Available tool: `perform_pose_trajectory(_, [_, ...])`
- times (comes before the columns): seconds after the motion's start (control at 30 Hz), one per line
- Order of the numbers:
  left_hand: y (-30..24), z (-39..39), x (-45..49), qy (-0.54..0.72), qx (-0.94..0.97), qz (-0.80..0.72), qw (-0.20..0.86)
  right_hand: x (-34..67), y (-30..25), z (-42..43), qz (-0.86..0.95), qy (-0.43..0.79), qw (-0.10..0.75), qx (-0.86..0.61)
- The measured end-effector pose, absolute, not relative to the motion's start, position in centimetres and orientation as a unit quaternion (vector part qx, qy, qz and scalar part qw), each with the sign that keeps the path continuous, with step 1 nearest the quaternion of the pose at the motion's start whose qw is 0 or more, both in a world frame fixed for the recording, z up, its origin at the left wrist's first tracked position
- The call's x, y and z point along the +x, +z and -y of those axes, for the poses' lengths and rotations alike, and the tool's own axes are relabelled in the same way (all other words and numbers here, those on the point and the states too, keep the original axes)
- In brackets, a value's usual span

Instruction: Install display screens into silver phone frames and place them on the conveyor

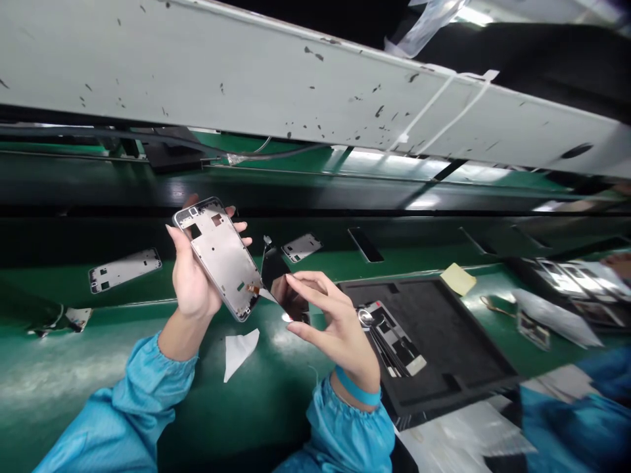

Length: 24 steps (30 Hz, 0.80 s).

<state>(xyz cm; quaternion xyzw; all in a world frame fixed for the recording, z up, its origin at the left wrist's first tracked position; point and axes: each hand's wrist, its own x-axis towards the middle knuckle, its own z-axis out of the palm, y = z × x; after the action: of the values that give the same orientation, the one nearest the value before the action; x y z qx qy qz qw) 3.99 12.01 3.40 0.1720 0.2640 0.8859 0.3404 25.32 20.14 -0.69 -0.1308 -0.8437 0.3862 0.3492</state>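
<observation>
My left hand (194, 276) is closed around a silver phone frame (221, 256), thumb on its near edge and fingers behind it. Cutouts and small holes show on the frame's flat face, and a short orange flex cable (253, 289) shows at its lower right edge. Between the fingers and thumb of my right hand (330, 312) is a dark glossy phone screen (283, 282), tilted beside the frame. The two parts are close together; whether the cable joins them I cannot tell. A torn piece of white paper (240, 351) lies on the green bench below.
Phone frames (125, 269) and a dark phone screen (365, 244) lie along the channel behind my hands. To the right is a black tray (458, 348) with tweezers (387, 348), beside a yellow note (458, 279). A white beam (246, 79) crosses above. Someone's blue sleeve (582, 414) shows at right.
</observation>
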Motion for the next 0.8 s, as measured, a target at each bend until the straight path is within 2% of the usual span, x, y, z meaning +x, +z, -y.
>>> perform_pose_trajectory(0.17, [2.4, -12.0, 3.7, 0.885, 0.241, -0.266, 0.296, 25.1, -0.7, -20.1, 0.845, 0.390, 0.340, -0.134])
perform_pose_trajectory(0.33, [2.1, -12.0, 3.7, 0.868, 0.275, -0.282, 0.303, 24.3, -1.0, -19.9, 0.837, 0.406, 0.341, -0.138])
perform_pose_trajectory(0.6, [1.5, -12.2, 3.2, 0.797, 0.394, -0.355, 0.289, 21.0, -2.8, -19.1, 0.742, 0.510, 0.418, -0.125])
perform_pose_trajectory(0.8, [1.3, -12.5, 2.6, 0.770, 0.430, -0.398, 0.252, 19.2, -3.9, -19.1, 0.719, 0.552, 0.386, -0.168])
